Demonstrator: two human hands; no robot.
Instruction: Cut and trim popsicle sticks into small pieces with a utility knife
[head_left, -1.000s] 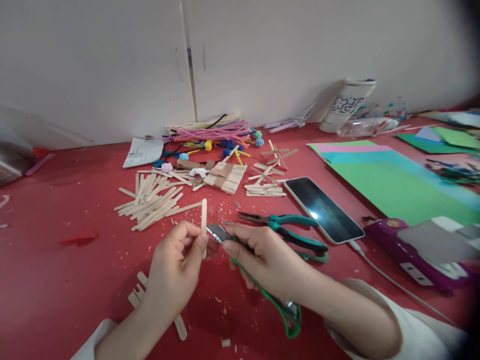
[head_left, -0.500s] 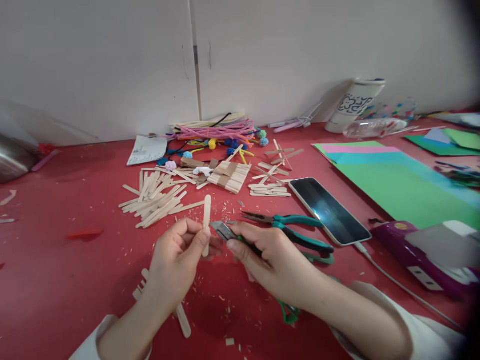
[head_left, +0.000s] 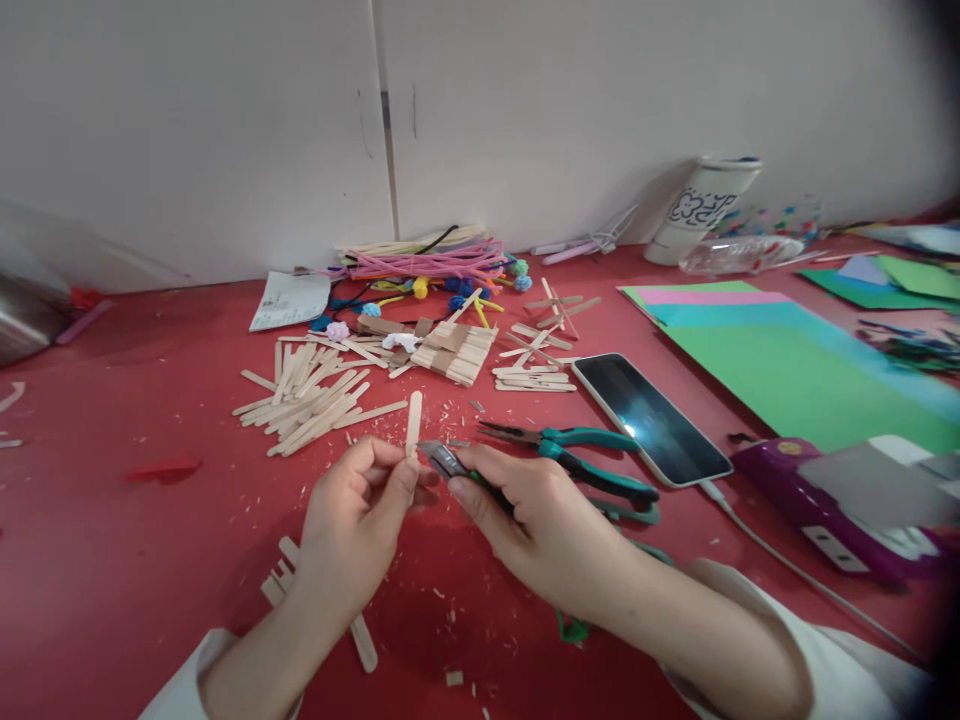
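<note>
My left hand (head_left: 352,525) pinches a wooden craft stick (head_left: 412,422) and holds it upright over the red table (head_left: 112,560). My right hand (head_left: 536,525) grips a small utility knife (head_left: 442,460) with a green lanyard (head_left: 574,628). The grey blade end of the knife touches the stick's right edge just above my left fingertips. Wood shavings lie scattered on the table under and around both hands.
A heap of loose craft sticks (head_left: 307,400) lies behind my left hand, with glued stick panels (head_left: 454,352) and pipe cleaners (head_left: 427,262) farther back. Teal pliers (head_left: 585,462), a phone (head_left: 649,418), coloured paper sheets (head_left: 787,350) and a purple glue gun (head_left: 817,505) lie at the right. Cut sticks (head_left: 285,575) sit near my left wrist.
The stick stands slightly higher in my left fingers and the knife has shifted a little along its edge. Both hands stay in about the same place.
</note>
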